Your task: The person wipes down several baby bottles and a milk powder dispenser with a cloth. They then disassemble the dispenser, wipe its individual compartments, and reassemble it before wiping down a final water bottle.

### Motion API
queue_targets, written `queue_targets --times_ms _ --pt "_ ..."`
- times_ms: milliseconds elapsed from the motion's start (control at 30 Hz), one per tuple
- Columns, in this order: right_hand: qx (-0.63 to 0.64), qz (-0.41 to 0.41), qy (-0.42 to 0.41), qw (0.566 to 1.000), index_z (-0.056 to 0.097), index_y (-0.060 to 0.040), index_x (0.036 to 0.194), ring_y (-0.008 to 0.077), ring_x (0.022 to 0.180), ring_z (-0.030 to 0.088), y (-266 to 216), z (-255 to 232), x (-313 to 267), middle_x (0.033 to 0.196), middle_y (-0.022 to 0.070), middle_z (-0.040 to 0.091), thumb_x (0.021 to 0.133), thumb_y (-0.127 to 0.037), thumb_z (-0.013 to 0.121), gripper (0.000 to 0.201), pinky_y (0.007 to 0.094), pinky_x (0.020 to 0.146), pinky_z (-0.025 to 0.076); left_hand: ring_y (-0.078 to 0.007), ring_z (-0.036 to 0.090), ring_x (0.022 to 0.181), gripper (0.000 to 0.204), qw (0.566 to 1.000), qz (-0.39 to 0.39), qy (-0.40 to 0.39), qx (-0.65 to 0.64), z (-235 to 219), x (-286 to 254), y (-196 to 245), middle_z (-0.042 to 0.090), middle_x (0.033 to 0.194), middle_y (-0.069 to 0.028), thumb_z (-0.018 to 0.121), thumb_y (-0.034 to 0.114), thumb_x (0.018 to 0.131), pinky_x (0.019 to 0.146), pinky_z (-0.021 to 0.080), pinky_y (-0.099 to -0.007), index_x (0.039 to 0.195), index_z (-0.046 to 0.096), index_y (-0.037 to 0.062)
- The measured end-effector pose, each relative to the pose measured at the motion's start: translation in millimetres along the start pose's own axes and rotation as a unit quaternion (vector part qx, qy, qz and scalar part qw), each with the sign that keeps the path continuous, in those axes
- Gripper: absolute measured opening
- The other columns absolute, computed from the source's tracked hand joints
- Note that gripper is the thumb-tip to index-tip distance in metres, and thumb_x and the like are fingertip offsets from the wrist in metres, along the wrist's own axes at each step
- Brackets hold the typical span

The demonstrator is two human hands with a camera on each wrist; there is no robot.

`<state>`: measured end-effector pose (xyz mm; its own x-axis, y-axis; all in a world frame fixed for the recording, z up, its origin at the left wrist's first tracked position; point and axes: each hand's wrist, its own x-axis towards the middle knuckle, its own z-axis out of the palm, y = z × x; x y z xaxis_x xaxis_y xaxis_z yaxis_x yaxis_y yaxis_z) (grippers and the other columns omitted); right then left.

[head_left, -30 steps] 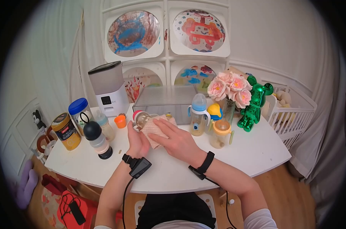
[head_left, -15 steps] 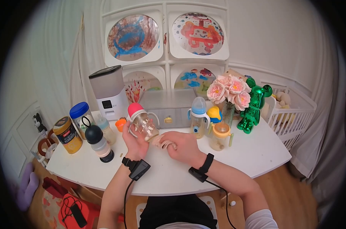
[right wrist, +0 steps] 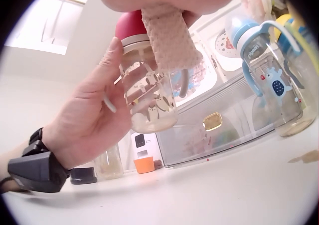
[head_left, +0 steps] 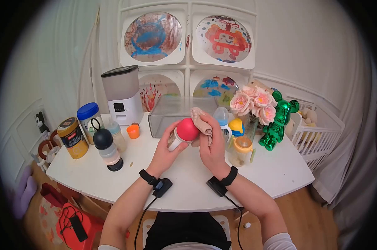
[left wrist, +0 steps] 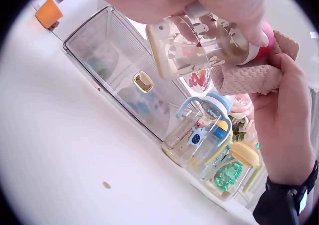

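My left hand (head_left: 166, 153) grips a clear baby bottle (right wrist: 149, 93) with a red domed cap (head_left: 187, 130), grey handles and small animal prints. The bottle is held up off the table, its cap tipped toward the head camera. In my right hand (head_left: 213, 150) is a pink textured cloth (left wrist: 249, 79), pinched between thumb and fingers and lying against the side of the cap. The right wrist view shows a strip of that cloth hanging down over the bottle's shoulder.
Behind the hands stands a clear lidded box (head_left: 159, 121). A blue-handled bottle (left wrist: 197, 132) and a yellow-topped cup (head_left: 241, 150) are close on the right. To the left are a black-topped shaker (head_left: 107, 150), a tin (head_left: 74, 139) and an orange cup (head_left: 133, 131).
The bottle has risen and tipped so its cap faces the head camera. The right hand has moved the cloth from the bottle's base up to the cap.
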<state>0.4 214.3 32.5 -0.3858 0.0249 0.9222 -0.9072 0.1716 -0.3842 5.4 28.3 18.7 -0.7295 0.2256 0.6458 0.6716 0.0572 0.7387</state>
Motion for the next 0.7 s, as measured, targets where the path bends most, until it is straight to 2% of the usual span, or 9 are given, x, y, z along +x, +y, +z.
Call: queue_targets --times_ms 133,200,233,333,433,567,600,667,700 --pt "-0.038 0.011 -0.032 0.999 0.052 -0.0012 0.145 0.0377 0.133 0.059 -2 0 0 0.147 0.0225 0.057 0.096 0.005 0.055 0.050 0.0404 0.111 0.047 -0.0254 0.042 0.152 0.077 1.000 0.007 0.013 -0.009 0 0 -8 0.046 0.161 -0.0132 0.077 0.021 0.099 0.126 0.032 -0.0392 0.162 0.035 0.0060" --pt "-0.047 0.012 -0.035 0.998 0.051 -0.0014 0.146 0.0375 0.133 0.059 -2 3 -2 0.147 0.0225 0.057 0.096 0.005 0.056 0.051 0.0404 0.110 0.047 -0.0256 0.043 0.151 0.075 0.998 0.001 0.055 -0.041 -1 1 -18 0.044 0.163 -0.0125 0.074 0.024 0.102 0.126 0.032 -0.0391 0.164 0.033 0.0070" --pt "-0.038 0.030 -0.049 0.998 0.052 -0.0022 0.146 0.0378 0.129 0.062 -3 5 -4 0.144 0.0223 0.059 0.095 0.003 0.057 0.051 0.0401 0.108 0.050 -0.0256 0.043 0.151 0.075 0.998 0.001 0.053 -0.040 -2 1 -17 0.044 0.163 -0.0125 0.074 0.024 0.102 0.126 0.032 -0.0391 0.164 0.033 0.0070" --pt "-0.037 0.069 -0.082 0.994 0.055 -0.0039 0.144 0.0391 0.120 0.067 -8 8 -11 0.135 0.0220 0.065 0.094 0.000 0.061 0.050 0.0403 0.100 0.054 -0.0240 0.042 0.151 0.072 0.993 -0.024 0.115 -0.032 -7 2 -18 0.044 0.162 -0.0114 0.068 0.030 0.106 0.125 0.032 -0.0380 0.164 0.032 0.0077" --pt "-0.056 0.087 -0.109 0.989 0.058 -0.0055 0.141 0.0410 0.109 0.071 -11 9 -15 0.122 0.0220 0.070 0.093 -0.004 0.063 0.048 0.0421 0.091 0.057 -0.0171 0.045 0.147 0.064 0.946 -0.047 0.130 -0.292 -11 4 -18 0.047 0.159 -0.0069 0.061 0.035 0.110 0.121 0.035 -0.0340 0.162 0.035 0.0085" --pt "-0.081 0.094 -0.110 0.986 0.062 -0.0060 0.134 0.0449 0.096 0.072 -12 12 -16 0.108 0.0239 0.074 0.092 -0.010 0.063 0.041 0.0478 0.081 0.059 -0.0161 0.046 0.145 0.060 0.944 -0.015 0.101 -0.315 -21 4 -25 0.049 0.157 -0.0043 0.061 0.032 0.110 0.122 0.034 -0.0334 0.160 0.038 0.0094" --pt "-0.080 0.094 -0.110 0.986 0.062 -0.0060 0.134 0.0449 0.096 0.072 -12 12 -15 0.108 0.0239 0.074 0.092 -0.010 0.063 0.041 0.0478 0.081 0.059 -0.0181 0.045 0.147 0.060 0.944 -0.011 0.106 -0.312 -21 4 -25 0.048 0.158 -0.0052 0.060 0.032 0.110 0.124 0.031 -0.0360 0.160 0.037 0.0089" --pt "-0.114 0.148 -0.152 0.971 0.063 -0.0056 0.129 0.0473 0.091 0.071 -11 10 -15 0.101 0.0249 0.074 0.092 -0.014 0.062 0.038 0.0510 0.077 0.058 -0.0201 0.043 0.149 0.060 0.945 -0.008 0.107 -0.310 -21 4 -24 0.047 0.159 -0.0062 0.058 0.032 0.110 0.127 0.029 -0.0386 0.160 0.035 0.0084" --pt "-0.114 0.149 -0.150 0.971 0.063 -0.0056 0.129 0.0473 0.091 0.071 -9 9 -16 0.101 0.0249 0.074 0.092 -0.014 0.062 0.038 0.0510 0.077 0.058 -0.0208 0.045 0.148 0.059 0.944 0.000 0.109 -0.311 -21 5 -24 0.048 0.158 -0.0066 0.057 0.034 0.110 0.127 0.029 -0.0395 0.159 0.037 0.0080"
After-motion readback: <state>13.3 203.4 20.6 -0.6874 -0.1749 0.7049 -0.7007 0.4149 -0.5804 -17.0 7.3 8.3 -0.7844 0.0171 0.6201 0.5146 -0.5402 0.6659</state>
